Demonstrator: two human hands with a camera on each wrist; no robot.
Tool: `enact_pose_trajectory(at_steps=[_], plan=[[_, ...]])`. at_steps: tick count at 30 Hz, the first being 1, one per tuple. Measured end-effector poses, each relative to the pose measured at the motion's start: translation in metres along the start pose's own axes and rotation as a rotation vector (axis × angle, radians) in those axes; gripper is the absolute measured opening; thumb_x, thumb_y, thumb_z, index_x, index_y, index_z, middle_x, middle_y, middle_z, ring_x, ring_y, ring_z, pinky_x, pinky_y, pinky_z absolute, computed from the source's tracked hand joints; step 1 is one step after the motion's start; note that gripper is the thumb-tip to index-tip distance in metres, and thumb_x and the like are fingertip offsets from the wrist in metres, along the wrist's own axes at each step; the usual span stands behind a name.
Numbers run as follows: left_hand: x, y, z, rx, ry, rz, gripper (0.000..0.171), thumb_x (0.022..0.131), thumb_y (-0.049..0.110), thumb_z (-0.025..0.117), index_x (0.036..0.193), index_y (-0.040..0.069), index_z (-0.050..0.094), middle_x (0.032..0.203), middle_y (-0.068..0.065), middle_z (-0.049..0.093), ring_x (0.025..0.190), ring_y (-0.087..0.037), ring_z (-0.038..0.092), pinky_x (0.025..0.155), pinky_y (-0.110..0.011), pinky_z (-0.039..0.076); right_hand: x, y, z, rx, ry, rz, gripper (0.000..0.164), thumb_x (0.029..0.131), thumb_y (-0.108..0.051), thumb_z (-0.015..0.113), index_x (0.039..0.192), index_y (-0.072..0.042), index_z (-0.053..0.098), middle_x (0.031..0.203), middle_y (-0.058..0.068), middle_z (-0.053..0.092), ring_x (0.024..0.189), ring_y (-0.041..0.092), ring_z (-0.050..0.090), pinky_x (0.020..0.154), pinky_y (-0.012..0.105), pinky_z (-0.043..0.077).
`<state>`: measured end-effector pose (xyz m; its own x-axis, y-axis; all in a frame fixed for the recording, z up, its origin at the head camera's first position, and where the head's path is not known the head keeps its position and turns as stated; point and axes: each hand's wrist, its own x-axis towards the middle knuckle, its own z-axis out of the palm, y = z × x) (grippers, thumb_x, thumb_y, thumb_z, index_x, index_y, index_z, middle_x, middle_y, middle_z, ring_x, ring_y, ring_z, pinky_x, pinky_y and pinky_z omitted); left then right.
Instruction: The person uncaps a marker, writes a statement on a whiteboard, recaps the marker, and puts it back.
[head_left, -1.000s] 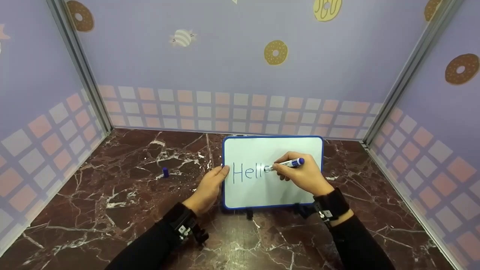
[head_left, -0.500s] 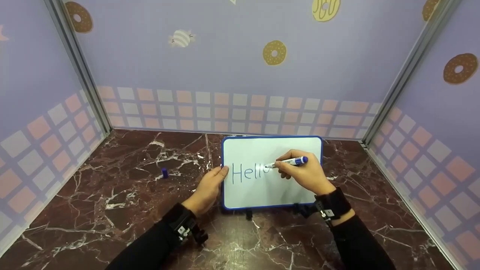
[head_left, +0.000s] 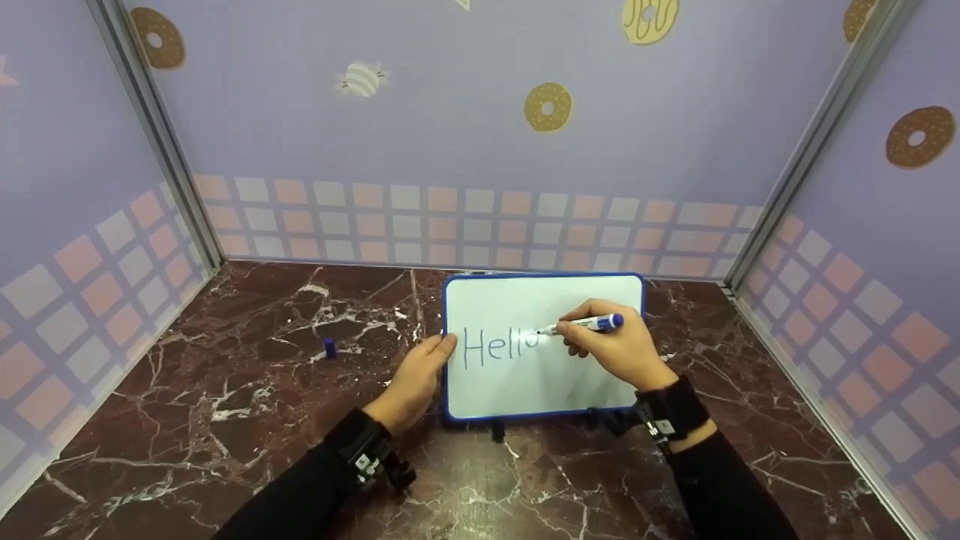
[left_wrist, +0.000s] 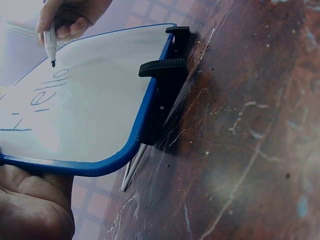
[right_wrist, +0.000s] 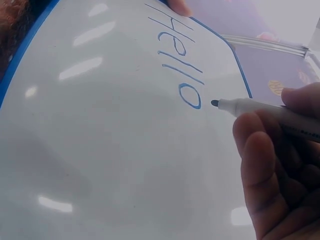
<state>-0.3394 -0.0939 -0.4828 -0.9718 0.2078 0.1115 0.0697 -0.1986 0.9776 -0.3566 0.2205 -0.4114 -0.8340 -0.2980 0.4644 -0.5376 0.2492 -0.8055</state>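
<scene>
A blue-framed whiteboard (head_left: 517, 390) stands tilted on the table, with "Hello" handwritten in blue across its left half. My left hand (head_left: 414, 379) grips the board's left edge, thumb on the front; its other fingers are hidden behind. Between the thumb and fingers of my right hand (head_left: 619, 349) is a white marker (head_left: 587, 325) with a blue end, uncapped. In the right wrist view the marker's dark tip (right_wrist: 215, 103) sits beside the letter "o" (right_wrist: 190, 96), seemingly just off the surface. The loose blue marker cap (head_left: 330, 348) stands on the table left of the board.
Black clip feet (left_wrist: 162, 67) hold the board's lower edge on the dark red marbled table (head_left: 225, 420). Lilac walls (head_left: 450, 135) with doughnut and candy prints enclose the back and sides. Thin white legs (left_wrist: 131, 170) show behind the board.
My right hand has moved slightly right with the marker, away from the last letter. The "o" now shows closed. My left hand keeps its grip on the board.
</scene>
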Motion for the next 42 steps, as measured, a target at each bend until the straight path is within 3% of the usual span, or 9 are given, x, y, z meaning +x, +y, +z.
enact_pose_trajectory(at_steps=[21,35,42], plan=[[0.002,-0.001,-0.005,-0.004,-0.037,0.006,0.049,0.123,0.032,0.045,0.139,-0.013,0.056,0.113,-0.020,0.079,0.098,-0.027,0.079,0.087,-0.041,0.068,-0.007,0.006,-0.011,-0.049,0.053,-0.070,0.004,0.099,-0.004,0.085,0.101,-0.002,0.083,0.085,0.013,0.081,0.068,0.019,0.075,0.063,0.029,0.065],[0.002,0.000,-0.002,-0.008,-0.028,-0.015,0.047,0.122,0.030,0.044,0.139,-0.012,0.057,0.110,-0.018,0.079,0.095,-0.025,0.079,0.085,-0.041,0.068,-0.011,0.012,-0.014,-0.050,0.027,-0.090,0.004,0.099,-0.003,0.085,0.103,-0.002,0.083,0.087,0.016,0.081,0.069,0.019,0.076,0.063,0.028,0.065],[0.000,0.000,-0.002,0.000,-0.017,-0.007,0.046,0.122,0.031,0.045,0.135,-0.012,0.058,0.112,-0.020,0.079,0.097,-0.026,0.080,0.086,-0.041,0.068,-0.011,0.013,-0.014,-0.059,0.028,-0.100,0.005,0.099,-0.003,0.086,0.103,-0.002,0.084,0.086,0.012,0.081,0.069,0.020,0.076,0.063,0.029,0.065]])
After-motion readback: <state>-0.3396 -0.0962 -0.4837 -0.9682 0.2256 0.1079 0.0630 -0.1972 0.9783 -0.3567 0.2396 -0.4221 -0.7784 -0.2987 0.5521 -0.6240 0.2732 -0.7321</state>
